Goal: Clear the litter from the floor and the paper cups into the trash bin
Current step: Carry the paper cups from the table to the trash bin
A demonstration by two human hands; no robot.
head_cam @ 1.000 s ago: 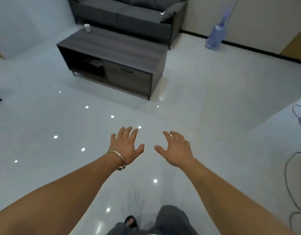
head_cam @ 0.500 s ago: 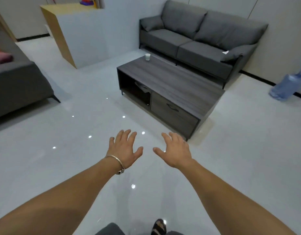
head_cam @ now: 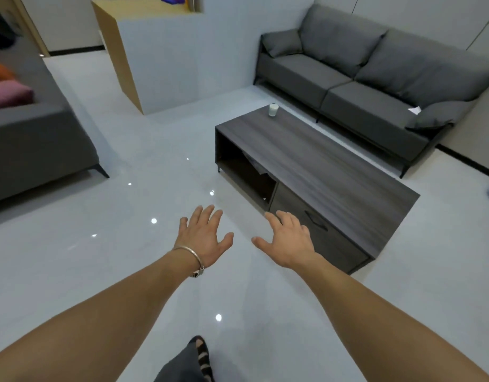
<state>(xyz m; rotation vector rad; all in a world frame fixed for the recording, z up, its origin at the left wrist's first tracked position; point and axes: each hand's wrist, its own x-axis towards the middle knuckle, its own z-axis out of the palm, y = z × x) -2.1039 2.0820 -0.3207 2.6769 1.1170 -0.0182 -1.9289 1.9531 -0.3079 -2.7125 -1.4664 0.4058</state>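
One paper cup [head_cam: 273,109] stands upright at the far corner of the table [head_cam: 320,166], well apart from both hands. The left hand [head_cam: 203,235] and right hand [head_cam: 287,241] hover above the floor, fingers spread, holding nothing. The step probably calls for walking round the table's open-shelf end and gripping the cup lightly about its middle, lest it crush or spill. No trash bin shows.

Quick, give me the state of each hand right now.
Left hand: open, fingers spread, holding nothing.
Right hand: open, fingers spread, holding nothing.
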